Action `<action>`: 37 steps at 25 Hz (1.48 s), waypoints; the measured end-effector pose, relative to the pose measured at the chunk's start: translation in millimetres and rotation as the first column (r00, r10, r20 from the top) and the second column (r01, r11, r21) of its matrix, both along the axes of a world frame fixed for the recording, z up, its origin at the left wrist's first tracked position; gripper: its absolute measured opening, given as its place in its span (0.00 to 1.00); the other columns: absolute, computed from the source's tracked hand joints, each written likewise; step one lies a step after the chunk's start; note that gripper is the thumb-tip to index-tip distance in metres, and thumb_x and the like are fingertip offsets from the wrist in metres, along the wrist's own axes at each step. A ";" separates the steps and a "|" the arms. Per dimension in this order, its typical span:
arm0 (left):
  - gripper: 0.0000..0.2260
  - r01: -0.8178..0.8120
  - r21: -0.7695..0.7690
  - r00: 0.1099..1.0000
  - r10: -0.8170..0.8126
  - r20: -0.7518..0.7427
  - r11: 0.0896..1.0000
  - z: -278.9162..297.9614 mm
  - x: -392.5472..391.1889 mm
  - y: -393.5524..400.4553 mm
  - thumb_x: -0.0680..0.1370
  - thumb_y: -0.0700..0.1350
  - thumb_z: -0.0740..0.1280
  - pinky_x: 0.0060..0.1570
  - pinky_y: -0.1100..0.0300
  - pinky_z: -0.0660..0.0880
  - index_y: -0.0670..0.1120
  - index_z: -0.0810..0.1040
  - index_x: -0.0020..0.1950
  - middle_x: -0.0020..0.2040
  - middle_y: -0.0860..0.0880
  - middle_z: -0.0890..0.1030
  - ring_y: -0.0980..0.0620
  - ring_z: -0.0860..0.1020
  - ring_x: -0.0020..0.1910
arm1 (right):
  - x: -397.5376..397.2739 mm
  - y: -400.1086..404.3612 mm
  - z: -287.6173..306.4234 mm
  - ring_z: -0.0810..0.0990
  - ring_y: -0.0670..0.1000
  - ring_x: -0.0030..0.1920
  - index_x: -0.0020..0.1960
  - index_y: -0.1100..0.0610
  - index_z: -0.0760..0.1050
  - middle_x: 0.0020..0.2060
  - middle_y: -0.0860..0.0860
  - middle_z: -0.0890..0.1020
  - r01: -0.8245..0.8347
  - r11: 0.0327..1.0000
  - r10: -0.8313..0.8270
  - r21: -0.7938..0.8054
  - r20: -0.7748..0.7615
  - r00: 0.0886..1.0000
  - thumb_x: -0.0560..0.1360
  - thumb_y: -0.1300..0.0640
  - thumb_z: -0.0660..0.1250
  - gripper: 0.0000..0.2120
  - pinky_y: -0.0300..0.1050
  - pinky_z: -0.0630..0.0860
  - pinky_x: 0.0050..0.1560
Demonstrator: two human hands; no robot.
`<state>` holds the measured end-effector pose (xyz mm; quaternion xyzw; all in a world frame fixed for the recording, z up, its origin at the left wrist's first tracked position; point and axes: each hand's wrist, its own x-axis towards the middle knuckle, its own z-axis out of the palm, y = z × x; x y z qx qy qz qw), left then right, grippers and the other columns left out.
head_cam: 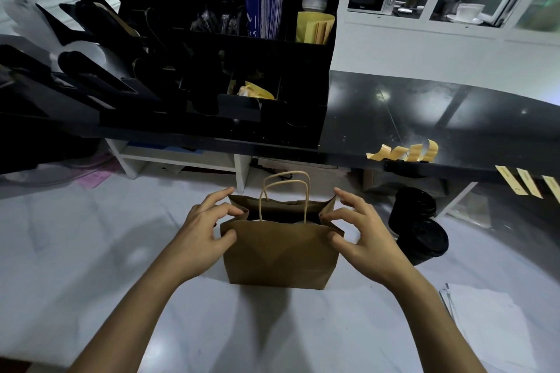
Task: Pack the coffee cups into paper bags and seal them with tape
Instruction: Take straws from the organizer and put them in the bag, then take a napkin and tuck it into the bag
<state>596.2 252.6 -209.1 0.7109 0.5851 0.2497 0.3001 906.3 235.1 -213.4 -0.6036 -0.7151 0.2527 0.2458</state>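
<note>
Brown paper bag (281, 254) upright on the white table (91, 266), mouth open, two twisted paper handles (286, 188) standing up from the rim. Inside mostly dark; contents impossible to make out.

Left hand (200, 236) at the bag's left edge: thumb against the near panel, fingertips (239, 211) curled onto the folded side at the rim. Grip narrow, pinching the paper. Right hand (363, 233) mirrored at the right edge: thumb on the near panel's top corner, fingertips (323, 215) curled onto the side fold, index finger up by the far corner. Grip narrow there too, holding the paper.

Just right of the bag, two black cups with black lids (421, 232) side by side on the table, close to the right hand but apart from it.

Above and behind, a glossy black shelf (424, 112), with yellowish strips of tape (406, 153) stuck along its front edge, some curling upward, and more strips (527, 185) hanging further right. On the shelf's left part, a black organiser (212, 54) with stacked dark lids, purple sleeves and yellow paper items. Sheets of white paper (491, 321) at the table's lower right.
</note>
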 end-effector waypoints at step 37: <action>0.12 0.658 0.311 0.722 -0.692 -0.002 0.686 83.9 216.2 -52.1 0.79 0.56 0.61 0.59 0.75 0.64 0.61 0.75 0.62 0.59 0.65 0.75 0.60 0.71 0.64 | 180.1 -167.5 -39.4 0.79 0.43 0.50 0.45 0.45 0.80 0.44 0.36 0.82 0.831 0.550 -0.813 0.083 -0.171 0.556 0.78 0.55 0.70 0.06 0.42 0.74 0.51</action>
